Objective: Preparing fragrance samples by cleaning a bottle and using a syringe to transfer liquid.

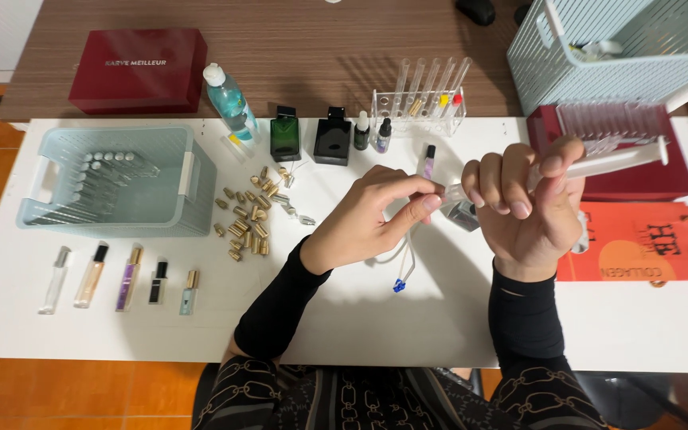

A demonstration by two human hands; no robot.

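Right hand (529, 203): closed around a clear plastic syringe (611, 159), held above the white tabletop (360, 318).
Left hand (376, 215): fingertips pinched on the syringe's tip.
Thin white tube (404, 259): hung below the hands, ending in a blue tip.
Gold caps (250, 219): scattered beside a pale blue basket (117, 179).

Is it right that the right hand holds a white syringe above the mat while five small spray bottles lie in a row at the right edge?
Not quite: in the head view the five small spray bottles lie at the left. The right hand does hold the white syringe.
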